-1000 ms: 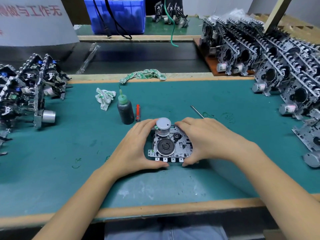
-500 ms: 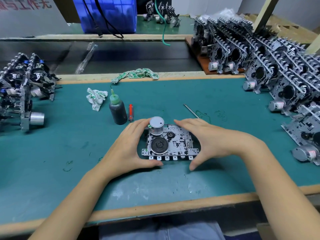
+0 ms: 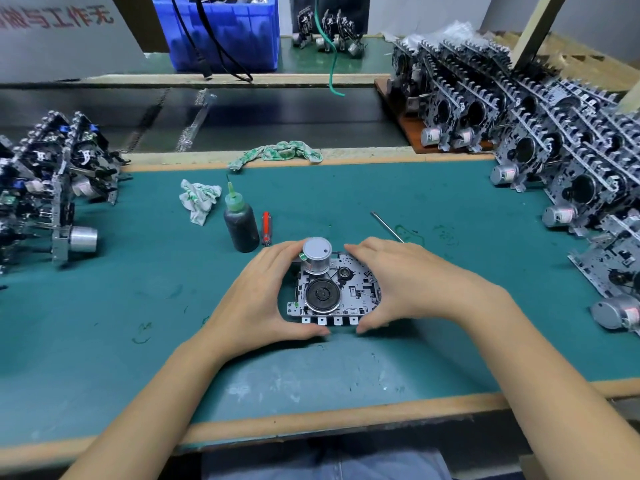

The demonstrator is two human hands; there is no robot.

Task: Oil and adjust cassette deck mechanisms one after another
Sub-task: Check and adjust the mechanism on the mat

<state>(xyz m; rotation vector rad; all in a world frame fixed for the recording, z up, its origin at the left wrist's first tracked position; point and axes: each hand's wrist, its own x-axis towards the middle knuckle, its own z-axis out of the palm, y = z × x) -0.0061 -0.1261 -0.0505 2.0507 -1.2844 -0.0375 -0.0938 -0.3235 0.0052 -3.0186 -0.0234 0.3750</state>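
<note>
both hands, left hand (image 3: 258, 299) & right hand (image 3: 401, 284), are cupping one deck mechanism (image 3: 334, 289) flat on the green mat (image 3: 104, 323), fingers curled round its sides, prob adjusting it; next move is likely needing the oil bottle (image 3: 240, 226) just behind.

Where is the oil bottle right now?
The oil bottle stands upright on the green mat, left of centre, between a crumpled rag and a red screwdriver.

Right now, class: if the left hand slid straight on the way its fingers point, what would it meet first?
The left hand already touches the silver cylindrical motor on the grey cassette deck mechanism.
</note>
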